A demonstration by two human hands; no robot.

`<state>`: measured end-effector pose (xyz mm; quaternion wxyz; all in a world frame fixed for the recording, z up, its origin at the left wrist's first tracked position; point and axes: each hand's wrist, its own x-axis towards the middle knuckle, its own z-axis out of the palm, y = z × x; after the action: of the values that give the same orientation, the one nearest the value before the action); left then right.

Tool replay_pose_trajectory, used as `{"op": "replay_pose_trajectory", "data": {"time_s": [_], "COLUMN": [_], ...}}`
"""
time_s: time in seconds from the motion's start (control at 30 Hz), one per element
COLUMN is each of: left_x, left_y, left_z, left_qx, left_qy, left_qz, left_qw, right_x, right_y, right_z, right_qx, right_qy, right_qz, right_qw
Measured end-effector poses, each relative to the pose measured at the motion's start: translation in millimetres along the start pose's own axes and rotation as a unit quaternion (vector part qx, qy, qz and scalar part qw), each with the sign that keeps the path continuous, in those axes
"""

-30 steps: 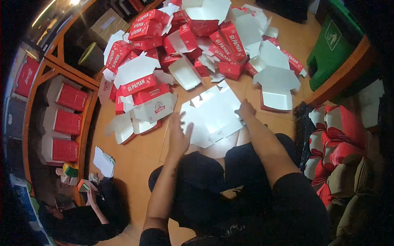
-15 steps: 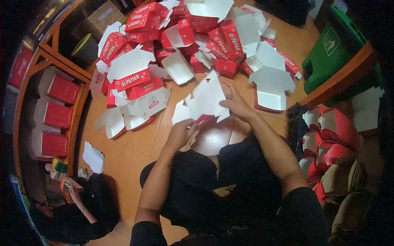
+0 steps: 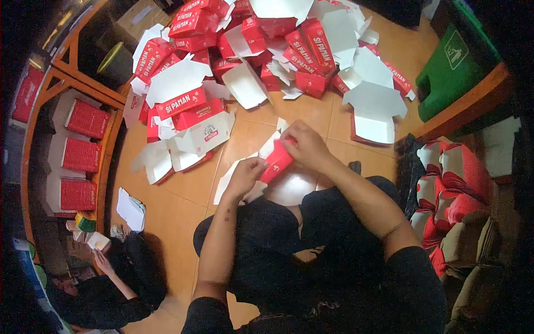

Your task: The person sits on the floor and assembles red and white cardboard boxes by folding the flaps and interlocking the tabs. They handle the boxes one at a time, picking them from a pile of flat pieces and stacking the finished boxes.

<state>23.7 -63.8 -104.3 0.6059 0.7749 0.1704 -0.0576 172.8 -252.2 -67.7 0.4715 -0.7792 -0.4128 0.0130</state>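
Observation:
Between my hands, above my crossed legs, is a partly folded red-and-white cardboard food box (image 3: 276, 162). Its red side wall stands up facing me, and white flaps spread behind and to the left. My left hand (image 3: 245, 176) pinches the near left corner, thumb and fingertips together. At the far right end, my right hand (image 3: 306, 146) has its fingers closed on the edge of the red wall. Just beyond lies a large heap of folded red boxes, with an open white-lined box (image 3: 245, 84) at its near edge. Another open box (image 3: 374, 127) sits apart on the right.
Stacks of red cartons (image 3: 83, 154) fill a wooden shelf at left. White sheets (image 3: 131, 209) lie on the tiled floor (image 3: 183, 209). A co-worker's hand (image 3: 103, 263) holds a small pale box at lower left. On the right are a green bin (image 3: 445, 75) and stacked red cartons (image 3: 467, 172).
The box has gone from a mostly flat white sheet to having a raised red wall. My right hand has moved nearer and left, its fingers closing. The co-worker's held item has turned.

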Motion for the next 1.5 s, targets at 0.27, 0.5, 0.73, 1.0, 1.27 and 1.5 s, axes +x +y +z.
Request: {"op": "replay_pose_trajectory", "data": {"time_s": [0.27,0.5,0.73,1.0,1.27,1.5], "left_x": [-11,-28,-50,-20,-12,-13], "left_y": [10,75,74,50,48,43], "left_z": [3,-1,17,5,12,5], "left_qx": [0.047,0.288,0.083,0.095,0.361,0.272], "left_qy": [-0.009,0.330,0.373,0.223,0.319,0.201], "left_qz": [0.037,0.302,0.093,0.069,0.102,0.025], "left_qw": [0.998,0.847,0.920,0.968,0.870,0.941], "right_x": [-7,-15,-4,-13,-13,-15], "right_y": [-2,32,25,4,-13,-3], "right_z": [5,18,20,18,11,5], "right_qx": [-0.040,0.018,0.111,0.066,0.052,0.120], "right_qy": [-0.198,-0.129,-0.044,-0.028,-0.040,-0.046], "right_qz": [-0.107,0.058,0.172,0.119,0.058,0.052], "right_qw": [0.974,0.990,0.978,0.990,0.996,0.990]}}
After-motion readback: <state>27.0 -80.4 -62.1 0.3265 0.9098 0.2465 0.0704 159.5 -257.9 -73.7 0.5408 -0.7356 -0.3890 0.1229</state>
